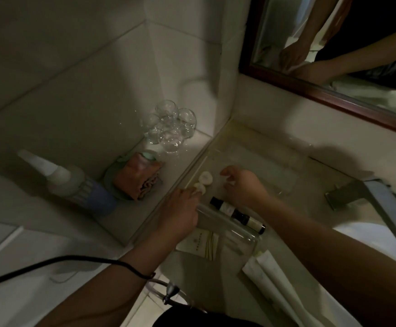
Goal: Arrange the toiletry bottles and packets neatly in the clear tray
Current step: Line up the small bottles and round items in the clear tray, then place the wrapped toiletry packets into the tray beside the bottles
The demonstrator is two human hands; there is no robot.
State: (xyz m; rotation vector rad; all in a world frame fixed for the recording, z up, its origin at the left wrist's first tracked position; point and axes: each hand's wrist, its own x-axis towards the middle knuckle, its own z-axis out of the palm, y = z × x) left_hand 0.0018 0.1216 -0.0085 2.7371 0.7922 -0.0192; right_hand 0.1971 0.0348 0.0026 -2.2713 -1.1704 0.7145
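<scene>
Here, two dark bottles [237, 214] (pale labels) lie flat.

Dim bathroom, low light, greenish cast. Walls [79, 74] tiled w/ large pale tiles, grout lines visible, inner corner runs down behind the glasses. Wood-framed mirror [333, 74] upper right, dark reddish frame, tilted in view. Pale stone counter [315, 175] under mirror, raised ledge [187, 159] along its left side. On ledge: cluster of clear glasses [168, 126] in the corner, folded pinkish cloth [138, 178] on a round dish, white bottle w/ blue band [74, 185] lying just left of it. Metal faucet [367, 197] at right over white basin [376, 237]. Black cable [50, 263] crosses lower left. Soft shadows on wall + counter.
</scene>
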